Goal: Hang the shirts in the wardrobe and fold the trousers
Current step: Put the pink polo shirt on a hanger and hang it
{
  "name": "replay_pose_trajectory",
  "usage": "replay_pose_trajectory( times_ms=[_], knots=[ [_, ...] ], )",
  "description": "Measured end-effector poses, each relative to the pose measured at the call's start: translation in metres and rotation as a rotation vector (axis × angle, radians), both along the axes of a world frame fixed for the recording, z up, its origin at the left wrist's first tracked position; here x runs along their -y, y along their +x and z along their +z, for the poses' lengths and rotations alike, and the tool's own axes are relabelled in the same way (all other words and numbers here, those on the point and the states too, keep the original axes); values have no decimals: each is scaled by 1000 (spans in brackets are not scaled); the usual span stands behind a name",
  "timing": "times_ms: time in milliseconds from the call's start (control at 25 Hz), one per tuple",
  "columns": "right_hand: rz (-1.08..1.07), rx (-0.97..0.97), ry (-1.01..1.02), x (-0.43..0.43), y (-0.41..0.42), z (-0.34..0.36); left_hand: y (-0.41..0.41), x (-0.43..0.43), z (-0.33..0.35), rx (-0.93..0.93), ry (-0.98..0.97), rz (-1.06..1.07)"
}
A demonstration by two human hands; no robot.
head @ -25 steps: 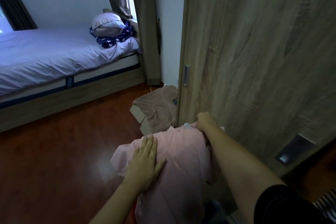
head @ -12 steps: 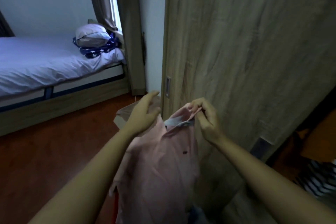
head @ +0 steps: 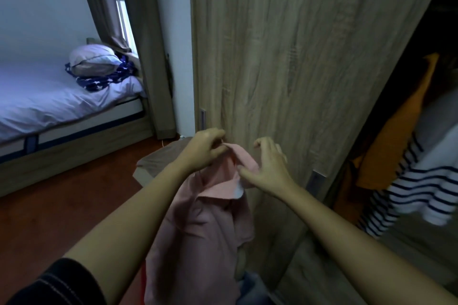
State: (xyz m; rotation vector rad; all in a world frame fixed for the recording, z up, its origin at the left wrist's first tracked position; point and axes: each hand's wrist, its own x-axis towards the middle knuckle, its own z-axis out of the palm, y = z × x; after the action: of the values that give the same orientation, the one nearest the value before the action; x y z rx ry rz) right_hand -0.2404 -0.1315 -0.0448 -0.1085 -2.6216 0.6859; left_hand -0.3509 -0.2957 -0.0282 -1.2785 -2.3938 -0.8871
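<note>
The wardrobe's sliding door [head: 285, 57] fills most of my view. To its right the wardrobe stands open, and an orange garment [head: 396, 131] and a navy-striped top [head: 411, 195] already hang inside, so I judge part of the hanging done. The pink shirt [head: 203, 235] is not in yet: it dangles in front of the door, between my arms, held up by its collar [head: 223, 188]. I see no hanger in it, so that step looks undone. My left hand [head: 205, 148] pinches the collar's upper edge. My right hand [head: 267, 168] is spread, fingers arched and holding nothing, with the thumb just touching the collar's white-lined tip. A scrap of blue cloth [head: 252, 287] shows below the shirt — trousers perhaps, I cannot tell — and no folded trousers are in view.
</note>
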Motion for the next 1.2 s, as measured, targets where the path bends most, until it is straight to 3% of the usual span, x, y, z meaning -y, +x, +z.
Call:
replay_pose_trajectory(
  times_ms=[120,240,440,560,640,720,760,840,920,1000,1080,1200],
  knots=[
    [140,36,-128,22,-8,15,15,2,20,-88,2,-42],
    [101,-181,-161,32,-4,40,27,24,23,-1,-5,-17],
    [212,-329,-1,48,24,71,34,64,9,-8,-374,313],
    [219,-258,127,46,37,84,34,77,37,-77,-495,515],
    [184,-123,101,47,39,93,35,79,66,-247,-394,695],
    [120,-79,-44,55,38,108,39,79,92,-388,-170,763],
    [84,-111,-97,58,38,117,41,81,100,-379,-131,758],
    [-9,-169,-103,56,40,130,44,91,100,-264,-228,720],
    [-69,-176,2,43,48,132,45,105,84,-117,-335,661],
    [-108,-135,144,31,57,126,51,117,77,-20,-317,595],
    [-143,-67,285,26,65,123,57,115,99,-27,-217,562],
    [-253,-150,265,16,86,152,88,98,159,-146,136,587]
  ],
)
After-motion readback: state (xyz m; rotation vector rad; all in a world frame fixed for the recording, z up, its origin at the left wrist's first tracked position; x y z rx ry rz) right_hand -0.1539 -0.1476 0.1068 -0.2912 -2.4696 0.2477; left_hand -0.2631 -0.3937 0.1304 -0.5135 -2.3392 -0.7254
